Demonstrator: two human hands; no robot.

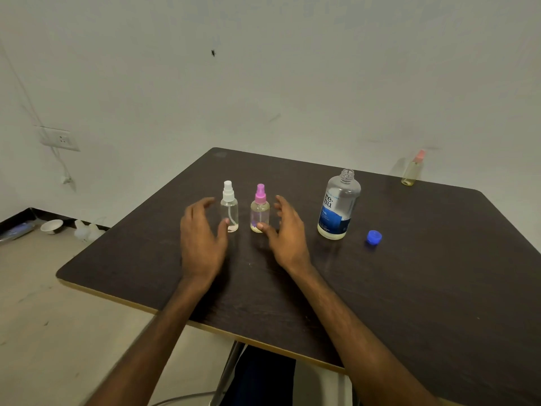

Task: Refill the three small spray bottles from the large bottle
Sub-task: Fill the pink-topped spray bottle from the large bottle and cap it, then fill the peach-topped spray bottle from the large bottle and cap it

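Note:
Two small clear spray bottles stand upright side by side on the dark table (409, 273): one with a white sprayer (229, 207) and one with a pink sprayer (260, 208). My left hand (202, 238) is open just left of the white-topped bottle, its thumb tip at the bottle's base. My right hand (288, 232) is open just right of the pink-topped bottle, thumb near its base. The large bottle (338, 205), uncapped with a blue label, stands to the right. Its blue cap (374, 237) lies beside it. A third small spray bottle (413, 168) stands at the table's far edge.
A grey wall rises behind the table. At the left, a wall socket (60, 139) with a hanging cable. On the floor by the wall lie a white bowl (52, 226) and crumpled white plastic (87, 230). The table's near edge runs diagonally across the lower frame.

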